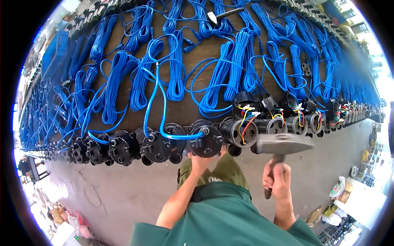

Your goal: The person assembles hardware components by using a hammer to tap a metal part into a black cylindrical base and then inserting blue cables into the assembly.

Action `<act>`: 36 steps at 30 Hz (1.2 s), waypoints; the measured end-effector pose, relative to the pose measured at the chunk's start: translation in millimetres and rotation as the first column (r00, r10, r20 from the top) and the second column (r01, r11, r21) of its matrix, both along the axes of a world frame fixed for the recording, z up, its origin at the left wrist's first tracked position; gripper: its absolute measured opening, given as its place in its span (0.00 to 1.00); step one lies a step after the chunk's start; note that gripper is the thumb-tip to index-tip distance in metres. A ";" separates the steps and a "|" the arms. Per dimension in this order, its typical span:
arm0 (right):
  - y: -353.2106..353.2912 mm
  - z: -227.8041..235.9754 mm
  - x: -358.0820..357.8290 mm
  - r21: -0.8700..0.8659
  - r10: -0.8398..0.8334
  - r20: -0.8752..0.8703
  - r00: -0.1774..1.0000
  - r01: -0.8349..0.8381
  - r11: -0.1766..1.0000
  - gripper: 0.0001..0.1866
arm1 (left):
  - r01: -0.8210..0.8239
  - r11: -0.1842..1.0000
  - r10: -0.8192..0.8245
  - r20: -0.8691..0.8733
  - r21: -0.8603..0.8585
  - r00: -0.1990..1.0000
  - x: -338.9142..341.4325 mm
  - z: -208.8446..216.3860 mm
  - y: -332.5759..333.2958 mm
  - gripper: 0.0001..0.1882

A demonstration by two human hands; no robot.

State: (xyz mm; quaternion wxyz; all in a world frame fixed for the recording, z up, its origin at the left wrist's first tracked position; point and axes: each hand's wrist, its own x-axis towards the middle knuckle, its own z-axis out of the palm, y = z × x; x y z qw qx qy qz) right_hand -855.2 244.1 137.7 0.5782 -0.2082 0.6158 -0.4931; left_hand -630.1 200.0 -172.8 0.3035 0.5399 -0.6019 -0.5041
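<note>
My right hand (280,177) is closed around the handle of a hammer (283,143), its broad grey head raised to the right and slightly blurred. My left hand (199,163) reaches up under a round black-capped housing (207,141) at the table's near edge and grips it from below, with most fingers hidden. A blue cable (180,137) enters the top of that cap and loops back onto the table. Just right of it stands an uncapped cylindrical housing (239,133) with red, yellow and blue wires showing.
A long row of similar housings (123,148) lines the near edge, capped on the left, open with loose wires on the right. Behind them, bundled blue cables (176,78) cover the brown tabletop (164,117). A second black-handled tool (230,13) lies among the far bundles.
</note>
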 end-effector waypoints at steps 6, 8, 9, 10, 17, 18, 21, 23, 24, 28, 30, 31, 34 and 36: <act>36.9 -79.9 29.3 0.476 0.222 0.075 0.972 -0.230 0.849 0.23 | 0.139 0.980 -0.132 0.052 -0.144 0.990 10.2 -31.1 10.0 0.24; 42.9 -65.6 19.2 0.440 0.211 0.076 0.975 -0.223 0.870 0.24 | 0.026 0.991 -0.015 -0.085 0.132 0.996 2.0 12.7 -2.3 0.26; 38.8 -53.4 10.7 0.390 0.177 0.077 0.981 -0.193 0.900 0.25 | -0.039 0.963 0.077 -0.134 0.265 0.988 -1.1 36.8 -8.1 0.27; 33.9 -38.0 3.9 0.325 0.127 0.087 0.988 -0.148 0.934 0.25 | -0.060 0.964 0.115 -0.199 0.260 0.973 -1.8 35.4 -8.0 0.28; 30.2 -84.5 38.9 0.395 0.223 -0.032 0.974 -0.192 0.898 0.26 | -0.050 0.990 0.077 -0.200 0.135 0.977 -5.5 33.8 -14.9 0.28; 39.4 -82.9 36.0 0.460 0.262 -0.009 0.965 -0.229 0.858 0.25 | -0.074 0.991 0.096 -0.208 0.109 0.973 -2.4 22.2 -14.7 0.27; 47.3 -55.5 25.8 0.533 0.273 -0.111 0.956 -0.175 0.828 0.25 | -0.068 0.995 0.076 -0.100 0.075 0.992 -6.8 17.2 -18.7 0.25; 47.5 -37.2 16.3 0.464 0.158 -0.011 0.987 -0.136 0.876 0.24 | -0.067 0.997 0.068 -0.023 0.030 0.997 -0.2 8.6 -2.7 0.23; 44.3 -33.9 12.1 0.429 0.129 -0.046 0.991 -0.097 0.898 0.24 | -0.065 0.996 0.069 -0.053 0.065 0.996 -1.6 4.2 -3.5 0.22; 52.7 -42.0 10.1 0.366 0.144 -0.113 0.983 -0.093 0.926 0.24 | -0.216 0.942 0.258 -0.141 0.258 0.956 -12.8 6.0 20.4 0.19; 57.3 -46.1 16.2 0.354 0.125 -0.083 0.989 -0.088 0.931 0.25 | -0.286 0.917 0.326 -0.109 0.279 0.939 -20.3 2.4 26.7 0.18; 58.8 -48.2 19.4 0.362 0.120 -0.069 0.990 -0.087 0.928 0.24 | -0.305 0.912 0.338 -0.079 0.275 0.938 -23.0 -5.5 32.2 0.18; 59.1 -53.8 28.4 0.377 0.117 -0.068 0.991 -0.083 0.922 0.24 | -0.344 0.913 0.368 -0.079 0.219 0.927 -23.0 -21.7 35.8 0.17; 61.1 -58.2 28.3 0.377 0.146 -0.100 0.984 -0.099 0.921 0.24 | -0.339 0.920 0.357 -0.064 0.196 0.932 -19.5 -28.1 38.0 0.14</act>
